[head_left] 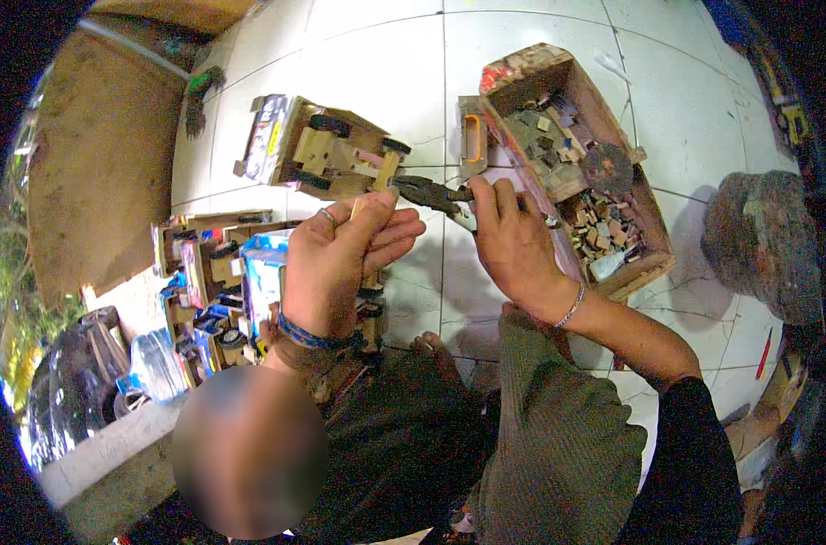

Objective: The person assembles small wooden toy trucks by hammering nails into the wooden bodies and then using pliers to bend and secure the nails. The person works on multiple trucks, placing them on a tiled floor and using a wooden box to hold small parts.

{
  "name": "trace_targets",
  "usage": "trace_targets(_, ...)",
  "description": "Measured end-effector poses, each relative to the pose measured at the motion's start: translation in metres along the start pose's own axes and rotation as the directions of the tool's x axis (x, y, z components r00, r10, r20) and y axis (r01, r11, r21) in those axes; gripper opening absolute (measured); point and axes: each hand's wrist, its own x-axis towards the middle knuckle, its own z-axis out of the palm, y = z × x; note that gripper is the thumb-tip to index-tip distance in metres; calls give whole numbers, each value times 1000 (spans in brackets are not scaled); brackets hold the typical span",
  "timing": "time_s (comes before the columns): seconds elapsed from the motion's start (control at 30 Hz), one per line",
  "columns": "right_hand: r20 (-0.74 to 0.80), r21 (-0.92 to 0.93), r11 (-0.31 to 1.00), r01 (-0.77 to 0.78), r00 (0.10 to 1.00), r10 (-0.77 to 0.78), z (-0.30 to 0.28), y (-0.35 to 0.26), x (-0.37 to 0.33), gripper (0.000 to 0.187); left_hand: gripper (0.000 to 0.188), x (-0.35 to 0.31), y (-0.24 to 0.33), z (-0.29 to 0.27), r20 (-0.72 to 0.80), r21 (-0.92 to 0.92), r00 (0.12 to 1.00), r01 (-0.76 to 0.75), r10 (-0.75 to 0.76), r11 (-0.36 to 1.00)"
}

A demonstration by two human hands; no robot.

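Pliers [424, 192]: tips indistinct, long axis four-to-ten o'clock, jaws toward ten. Right hand [514, 238] clasps them; left hand [345, 247] half-curled, hold unclear.

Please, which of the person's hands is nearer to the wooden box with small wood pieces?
Right. The right hand, on the pliers, is just left of the wooden box; the left hand is farther left, near the wooden toy truck.

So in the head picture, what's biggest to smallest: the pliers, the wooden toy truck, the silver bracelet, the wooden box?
Largest to smallest:
1. Wooden box
2. Wooden toy truck
3. Pliers, counting only what shows
4. Silver bracelet
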Motion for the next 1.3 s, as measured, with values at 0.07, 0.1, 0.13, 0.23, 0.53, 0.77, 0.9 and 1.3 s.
trace_targets(0.07, -25, -11, 1000, 27, 999, -27, 1, -4, 7, 39, 35, 0, 0, -8, -25, 49, 1000, 6, -5, 999)
trace_targets(0.1, 45, -23, 1000, -2, 999, 3, -2, -9, 5, 51, 34, -4, 0, -12, -17, 78, 999, -38, 40, 996)
trace_targets(0.13, 19, 10, 1000, 28, 999, -28, -4, -13, 4, 56, 32, -6, -1, -16, -3, 109, 996, -84, 85, 990)
trace_targets(0.23, -50, 44, 996, 81, 996, -79, -10, -25, -3, 74, 29, -12, 0, -29, -36, 347, 972, -205, 231, 915)
trace_targets(0.53, 495, 162, 973, -164, 867, 63, 50, -2, -67, 63, 29, -42, -7, -61, -42, 543, 873, -389, 486, 744)
trace_targets(0.77, 540, -13, 1000, 5, 842, 3, 139, 46, -115, 67, 20, -76, -8, -84, 106, 566, 836, -496, 538, 659)
trace_targets(0.9, 461, 37, 998, -50, 887, 28, 162, 65, -125, 72, 23, -91, -9, -96, 68, 291, 869, -487, 490, 824)
trace_targets(1.3, 282, -1, 979, 206, 939, -197, 150, 105, -156, 50, 29, -148, -9, -280, -246, 393, 848, -355, 469, 848)
